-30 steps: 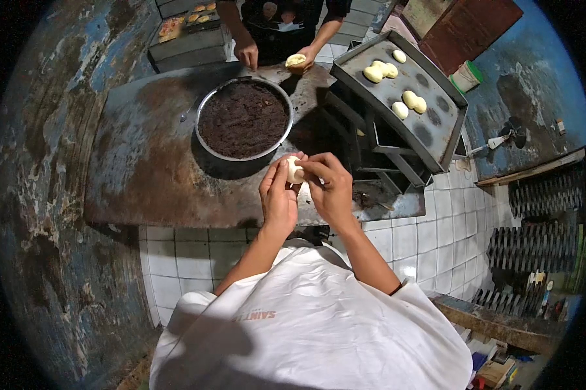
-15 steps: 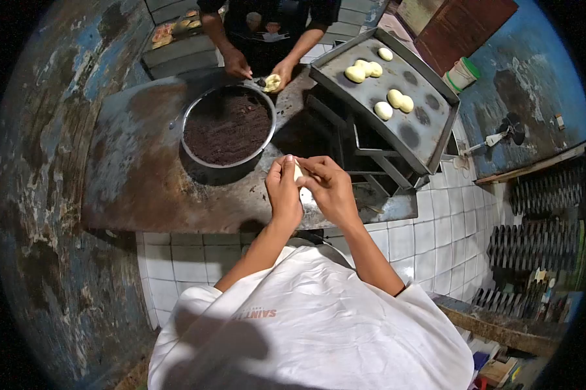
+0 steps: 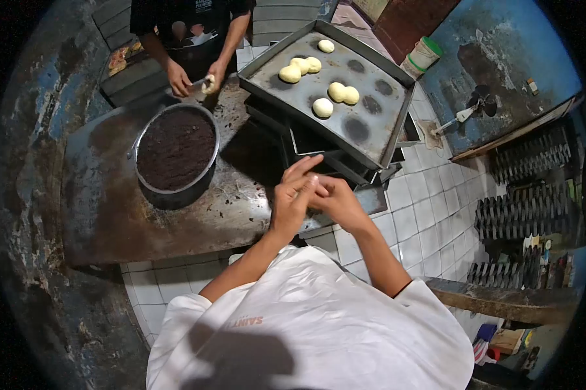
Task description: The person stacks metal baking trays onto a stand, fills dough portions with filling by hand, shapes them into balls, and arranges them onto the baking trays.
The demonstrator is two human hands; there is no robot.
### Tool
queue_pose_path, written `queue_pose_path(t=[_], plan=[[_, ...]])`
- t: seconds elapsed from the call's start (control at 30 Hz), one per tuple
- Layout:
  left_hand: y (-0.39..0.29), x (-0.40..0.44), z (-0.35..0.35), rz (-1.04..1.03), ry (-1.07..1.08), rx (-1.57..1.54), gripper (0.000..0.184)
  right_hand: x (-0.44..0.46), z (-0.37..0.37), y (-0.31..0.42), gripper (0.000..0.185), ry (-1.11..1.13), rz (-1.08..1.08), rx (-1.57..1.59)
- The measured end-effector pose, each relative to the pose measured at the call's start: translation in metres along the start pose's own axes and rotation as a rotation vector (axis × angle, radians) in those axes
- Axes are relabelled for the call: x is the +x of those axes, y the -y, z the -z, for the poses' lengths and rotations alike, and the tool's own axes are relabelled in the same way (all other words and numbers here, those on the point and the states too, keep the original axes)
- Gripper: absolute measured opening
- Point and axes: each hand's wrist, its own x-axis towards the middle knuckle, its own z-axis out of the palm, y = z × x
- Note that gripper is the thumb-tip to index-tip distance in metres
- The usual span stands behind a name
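My left hand [image 3: 292,200] and my right hand [image 3: 337,200] meet over the table's near edge, below the tray. The left fingers reach up and across, while the right fingers curl against them. A pale piece of dough showed between them in the earlier frame; the fingers now cover it almost wholly. Just beyond, a dark metal baking tray [image 3: 267,97] carries several pale yellow dough balls [image 3: 290,73], some touching. To the left, a round metal basin [image 3: 216,144] is filled with dark brown crumbly filling [image 3: 176,149].
Across the table [image 3: 111,214], a co-worker's hands [image 3: 195,81] hold a small pale piece of dough by the basin. More trays [image 3: 267,120] lie stacked beneath the top one. A white bucket with a green lid [image 3: 424,55] stands right of it.
My view has swung to the right, so the basin and tray sit further left. My hands have closed over the dough, and the left fingers now stretch across. The co-worker's hands stay near the basin.
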Motion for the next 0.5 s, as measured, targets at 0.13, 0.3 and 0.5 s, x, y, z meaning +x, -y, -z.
queue_pose_path(t=[0.13, 0.3, 0.5], plan=[[-0.002, 0.003, -0.022, 0.010, 0.059, -0.136, 0.034, -0.008, 0.067, 0.026, 0.037, 0.241, -0.118, -0.070], [0.005, 0.014, 0.008, 0.058, -0.223, -0.251, 0.030, 0.040, 0.149, 0.041, 0.049, -0.075, 0.104, -0.708], [0.018, -0.009, 0.050, 0.057, -0.492, -0.237, 0.021, 0.093, 0.204, -0.018, 0.058, 0.071, 0.181, -1.352]])
